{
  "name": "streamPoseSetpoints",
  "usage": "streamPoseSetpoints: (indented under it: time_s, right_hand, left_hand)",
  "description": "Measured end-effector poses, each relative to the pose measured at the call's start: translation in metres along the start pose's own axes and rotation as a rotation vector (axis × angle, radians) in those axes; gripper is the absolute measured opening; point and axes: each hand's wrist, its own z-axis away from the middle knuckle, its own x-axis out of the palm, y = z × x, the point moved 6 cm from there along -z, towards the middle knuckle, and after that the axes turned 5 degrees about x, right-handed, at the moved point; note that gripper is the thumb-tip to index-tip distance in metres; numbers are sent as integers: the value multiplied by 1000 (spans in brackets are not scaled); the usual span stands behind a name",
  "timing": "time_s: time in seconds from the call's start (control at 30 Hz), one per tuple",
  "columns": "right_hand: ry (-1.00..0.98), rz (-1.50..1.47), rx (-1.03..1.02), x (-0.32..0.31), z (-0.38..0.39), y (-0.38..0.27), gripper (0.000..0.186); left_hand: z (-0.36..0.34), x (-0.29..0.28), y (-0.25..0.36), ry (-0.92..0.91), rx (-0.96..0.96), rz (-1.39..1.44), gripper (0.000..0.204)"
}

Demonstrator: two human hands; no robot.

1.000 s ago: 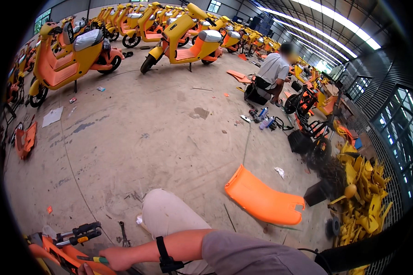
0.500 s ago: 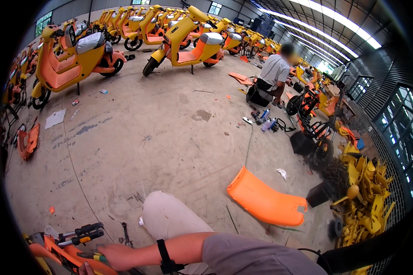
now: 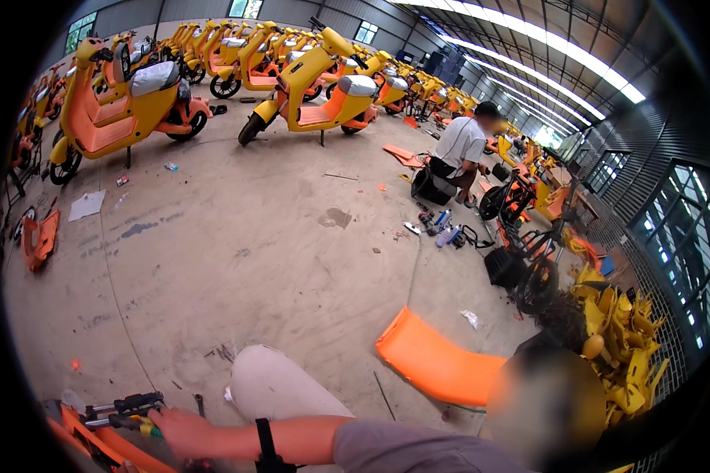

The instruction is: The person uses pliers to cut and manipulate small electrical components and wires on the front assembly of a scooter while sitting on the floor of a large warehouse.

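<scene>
At the lower left, my right hand (image 3: 180, 432) is closed around a tool with a yellow-and-green handle (image 3: 147, 426); its exact kind is hard to make out. The arm reaches across from the right, with a black strap (image 3: 267, 440) near the wrist. The hand and tool are right beside a pair of silver-and-black fork tubes (image 3: 122, 405) on an orange scooter body part (image 3: 95, 445). Only a sliver of my left hand (image 3: 126, 467) shows at the bottom edge, by the orange part, its fingers mostly cut off.
A curved orange panel (image 3: 434, 363) lies right of my knee (image 3: 280, 382); a blurred patch covers its right end. Yellow plastic parts (image 3: 627, 355) are heaped at right. A person (image 3: 459, 150) sits by a stripped scooter frame (image 3: 521, 213). Yellow-and-orange scooters (image 3: 319, 94) stand in rows behind.
My right hand has moved slightly left and up with the tool, closer to the fork tubes. The view has shifted a little, and a blurred patch has appeared at the lower right.
</scene>
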Motion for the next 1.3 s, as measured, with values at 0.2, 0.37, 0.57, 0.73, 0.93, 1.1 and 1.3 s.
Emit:
streamPoseSetpoints:
  time_s: [0.2,0.37,0.57,0.73,0.93,1.1,1.3]
  right_hand:
    - [-280,-448,341,38,-10,85,38]
    - [-574,-574,381,21,14,16,31]
    - [-620,-629,416,18,24,7,36]
    - [-673,-849,565,23,25,2,37]
    - [-487,-719,371,52,12,28,36]
    - [-737,-682,503,37,21,11,37]
    - [-706,-813,616,30,35,24,26]
  left_hand:
    - [10,29,-6,-142,-127,-64,40]
    - [12,16,-4,-123,-84,-161,37]
    - [12,27,-15,-163,-61,191,31]
    - [1,18,-39,-108,-100,165,29]
    - [0,24,-41,-146,-79,197,29]
    - [5,22,-28,-149,-77,182,29]
    - [10,37,-25,-149,-176,154,26]
